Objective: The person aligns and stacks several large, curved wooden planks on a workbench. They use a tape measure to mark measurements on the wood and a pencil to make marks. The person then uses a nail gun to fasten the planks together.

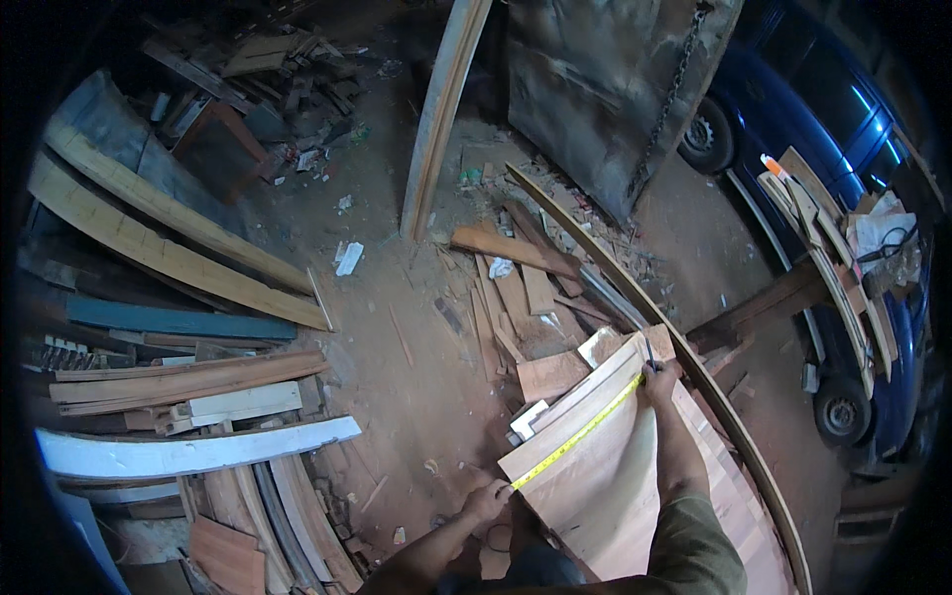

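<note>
Left hand (488, 500) pinches the tape (578, 432) at the board (585, 481) edge, right hand (661, 381) clamps a pen (650, 350); tape likely light, springy, best held by its ends

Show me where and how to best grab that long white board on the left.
Probably its right end, from the floor side: the long white board lies across other planks, with that end pointing toward the floor, nothing visibly covering it.

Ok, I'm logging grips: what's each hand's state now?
Left hand: closed on the yellow measuring tape's near end.
Right hand: closed, holding a dark pen-like tool by the tape's far end.
</note>
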`<act>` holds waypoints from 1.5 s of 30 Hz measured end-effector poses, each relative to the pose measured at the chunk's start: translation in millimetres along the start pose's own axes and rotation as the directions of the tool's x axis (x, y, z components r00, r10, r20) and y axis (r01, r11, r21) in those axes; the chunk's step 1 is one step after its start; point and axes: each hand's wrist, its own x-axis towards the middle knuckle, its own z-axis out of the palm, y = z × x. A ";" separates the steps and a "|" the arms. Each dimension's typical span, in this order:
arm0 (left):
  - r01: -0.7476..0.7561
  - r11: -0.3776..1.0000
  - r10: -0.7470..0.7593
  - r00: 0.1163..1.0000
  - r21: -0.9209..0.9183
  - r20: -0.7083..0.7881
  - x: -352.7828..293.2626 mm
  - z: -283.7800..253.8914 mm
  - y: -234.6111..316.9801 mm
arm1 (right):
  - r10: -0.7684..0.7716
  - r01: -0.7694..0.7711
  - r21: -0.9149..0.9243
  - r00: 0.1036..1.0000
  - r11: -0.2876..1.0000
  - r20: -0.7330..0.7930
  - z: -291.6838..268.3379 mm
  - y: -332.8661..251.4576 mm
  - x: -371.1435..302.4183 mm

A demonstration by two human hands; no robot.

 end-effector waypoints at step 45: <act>0.228 0.967 -0.216 0.970 0.110 -0.107 12.5 -15.8 45.9 | -0.033 0.029 0.024 0.382 0.999 0.924 81.7 -120.5 -196.9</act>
